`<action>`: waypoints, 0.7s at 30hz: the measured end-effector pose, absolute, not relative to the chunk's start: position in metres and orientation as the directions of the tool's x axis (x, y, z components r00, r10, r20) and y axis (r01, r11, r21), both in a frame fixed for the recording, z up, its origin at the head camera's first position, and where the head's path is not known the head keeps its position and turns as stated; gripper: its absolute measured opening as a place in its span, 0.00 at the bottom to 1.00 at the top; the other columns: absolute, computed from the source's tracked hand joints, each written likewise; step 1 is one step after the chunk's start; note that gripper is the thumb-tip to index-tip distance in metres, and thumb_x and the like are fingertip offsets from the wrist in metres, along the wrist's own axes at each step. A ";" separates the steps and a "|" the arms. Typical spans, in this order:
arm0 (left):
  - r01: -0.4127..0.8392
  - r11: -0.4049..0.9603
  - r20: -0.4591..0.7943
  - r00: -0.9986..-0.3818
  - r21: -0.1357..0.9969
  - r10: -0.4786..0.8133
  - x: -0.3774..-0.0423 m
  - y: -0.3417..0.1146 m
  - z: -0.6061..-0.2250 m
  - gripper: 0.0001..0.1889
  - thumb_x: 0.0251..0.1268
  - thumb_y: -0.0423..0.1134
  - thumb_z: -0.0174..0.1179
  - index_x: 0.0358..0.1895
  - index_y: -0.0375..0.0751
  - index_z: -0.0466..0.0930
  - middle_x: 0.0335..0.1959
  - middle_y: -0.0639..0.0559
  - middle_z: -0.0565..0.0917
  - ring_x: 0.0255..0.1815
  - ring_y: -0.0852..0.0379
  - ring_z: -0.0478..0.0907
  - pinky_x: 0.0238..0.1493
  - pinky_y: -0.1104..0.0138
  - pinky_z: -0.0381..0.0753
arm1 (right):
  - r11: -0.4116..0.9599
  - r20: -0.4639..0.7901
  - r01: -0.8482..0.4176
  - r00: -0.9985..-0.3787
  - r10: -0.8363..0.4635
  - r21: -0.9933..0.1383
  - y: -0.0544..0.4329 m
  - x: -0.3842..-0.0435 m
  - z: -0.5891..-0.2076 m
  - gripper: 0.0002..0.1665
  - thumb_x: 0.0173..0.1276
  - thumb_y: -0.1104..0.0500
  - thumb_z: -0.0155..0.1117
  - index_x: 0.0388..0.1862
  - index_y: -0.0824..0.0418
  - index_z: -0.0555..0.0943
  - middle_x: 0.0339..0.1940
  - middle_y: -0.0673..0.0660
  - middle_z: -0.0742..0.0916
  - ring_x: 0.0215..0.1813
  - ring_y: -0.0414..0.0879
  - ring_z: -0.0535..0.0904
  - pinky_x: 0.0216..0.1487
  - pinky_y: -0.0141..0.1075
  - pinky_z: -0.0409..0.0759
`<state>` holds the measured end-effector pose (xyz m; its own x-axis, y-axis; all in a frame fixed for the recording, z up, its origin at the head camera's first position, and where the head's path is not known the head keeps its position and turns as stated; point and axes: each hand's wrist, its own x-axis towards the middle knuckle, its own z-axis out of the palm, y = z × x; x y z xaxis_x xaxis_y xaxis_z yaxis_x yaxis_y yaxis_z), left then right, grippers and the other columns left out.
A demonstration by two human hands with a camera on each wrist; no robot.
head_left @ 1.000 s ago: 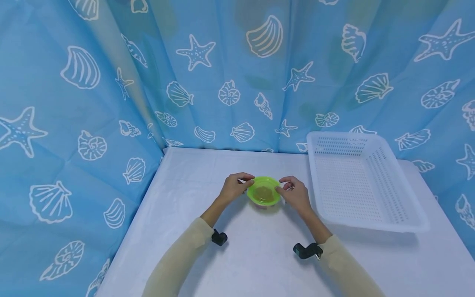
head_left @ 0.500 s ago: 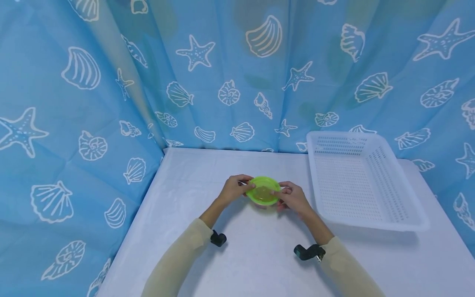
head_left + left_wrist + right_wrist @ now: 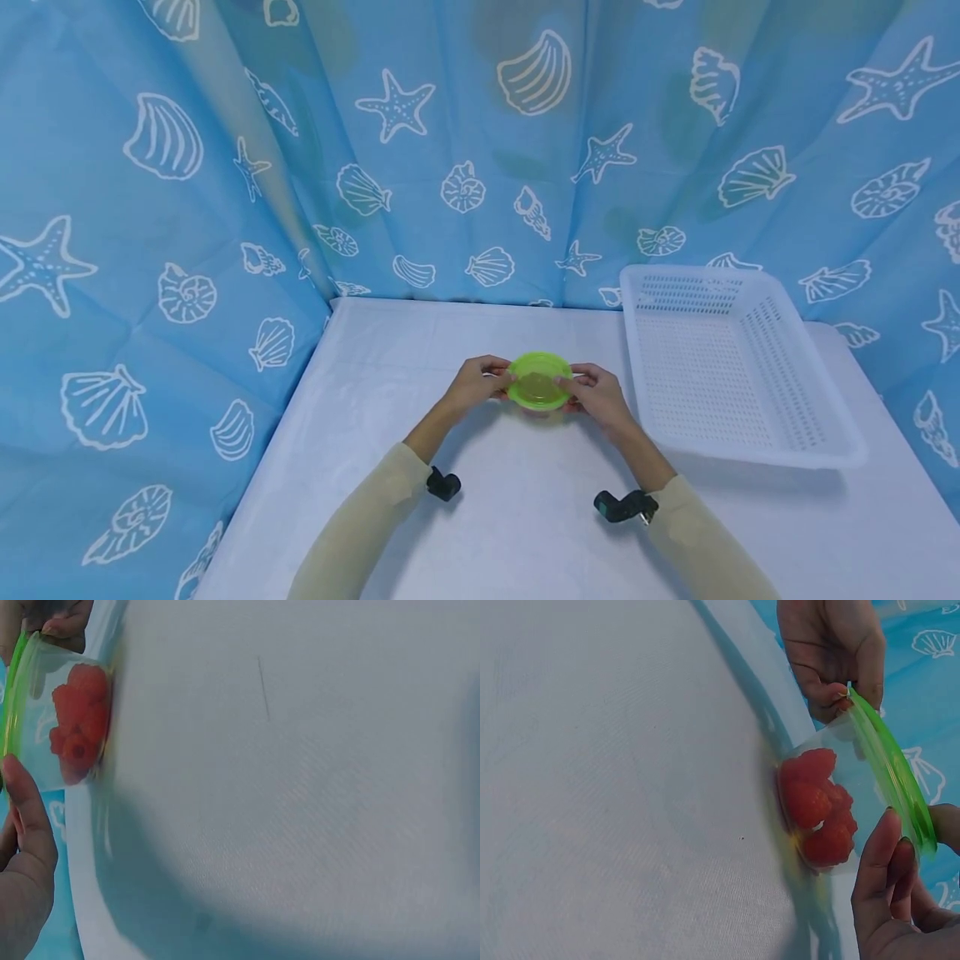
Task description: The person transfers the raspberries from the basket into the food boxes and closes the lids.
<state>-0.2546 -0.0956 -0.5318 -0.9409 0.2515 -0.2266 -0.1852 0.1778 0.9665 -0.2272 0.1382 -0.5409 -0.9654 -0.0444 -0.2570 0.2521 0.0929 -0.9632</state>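
Note:
A small clear round container (image 3: 847, 772) with a bright green lid (image 3: 539, 381) stands on the white table in front of me, between both hands. Red raspberries (image 3: 79, 720) lie at its bottom, seen through the clear wall. My left hand (image 3: 471, 386) pinches the left edge of the lid, thumb on top and fingers below the rim. On the opposite side my right hand (image 3: 602, 400) holds the edge likewise, its thumb lying on the lid and its fingers (image 3: 877, 855) against the clear wall. The lid covers the container's mouth.
A large white perforated plastic basket (image 3: 637, 367) stands to the right of my right hand. White cloth covers the table (image 3: 517, 533). Behind and to the left hangs a blue curtain (image 3: 450, 242) with white shell prints. Each wrist wears a small black camera (image 3: 622, 507).
My right hand has closed in on the lid's right edge, its thumb now on top. The lidded container has shifted slightly right and away from me. The left hand keeps its hold.

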 end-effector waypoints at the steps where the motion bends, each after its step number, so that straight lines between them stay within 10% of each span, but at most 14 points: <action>1: -0.187 0.175 -0.227 -0.941 0.967 0.251 -0.255 -0.095 -0.532 0.17 0.64 0.35 0.65 0.53 0.31 0.78 0.42 0.43 0.79 0.30 0.55 0.82 0.36 0.63 0.85 | 0.094 -0.260 0.255 -0.965 -0.045 -0.962 0.138 -0.227 -0.540 0.31 0.65 0.55 0.69 0.62 0.67 0.71 0.39 0.59 0.82 0.28 0.45 0.82 0.34 0.36 0.85; 21: -0.098 0.325 -0.180 -0.956 0.941 0.231 -0.251 -0.085 -0.530 0.28 0.57 0.45 0.72 0.60 0.45 0.75 0.41 0.47 0.75 0.30 0.55 0.77 0.32 0.62 0.84 | -0.040 -0.379 0.379 -0.925 -0.001 -0.925 0.129 -0.229 -0.531 0.26 0.73 0.52 0.58 0.61 0.67 0.71 0.41 0.59 0.79 0.27 0.42 0.79 0.34 0.37 0.85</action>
